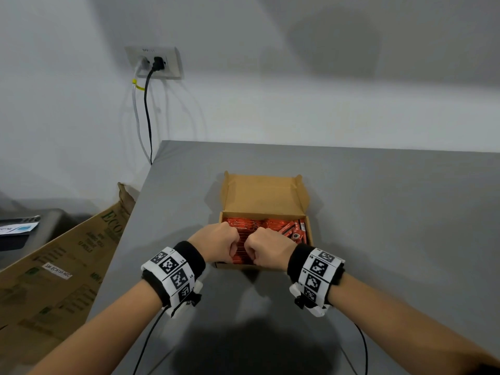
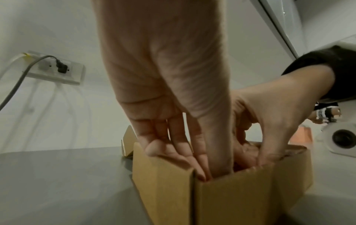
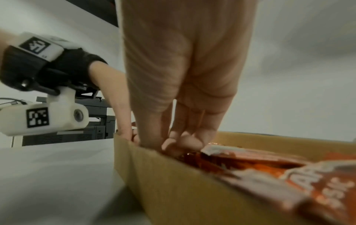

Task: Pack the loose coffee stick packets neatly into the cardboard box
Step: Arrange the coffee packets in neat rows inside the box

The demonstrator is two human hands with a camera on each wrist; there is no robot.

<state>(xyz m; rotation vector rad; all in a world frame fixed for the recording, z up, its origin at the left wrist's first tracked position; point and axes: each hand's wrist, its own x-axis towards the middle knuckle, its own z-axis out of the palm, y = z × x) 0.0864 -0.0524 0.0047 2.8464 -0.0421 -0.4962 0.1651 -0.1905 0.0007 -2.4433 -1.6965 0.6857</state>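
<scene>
An open cardboard box (image 1: 263, 196) stands on the grey table (image 1: 392, 212), its lid folded back. Red-orange coffee stick packets (image 1: 286, 228) fill it, with a few lying askew at the right end. Both hands reach down into the box's near side, knuckles up. My left hand (image 1: 220, 240) has straight fingers and thumb pushed down inside the near left corner (image 2: 210, 175). My right hand (image 1: 266, 246) sits just beside it, with fingers curled and thumb down on the packets (image 3: 260, 167) behind the front wall (image 3: 173, 182). The fingertips are hidden inside the box.
A large flattened carton (image 1: 62, 266) leans beside the table's left edge, with a dark machine (image 1: 27, 228) behind it. A wall socket (image 1: 154, 63) with two cables hangs above the far left corner. Wrist camera cables trail toward me.
</scene>
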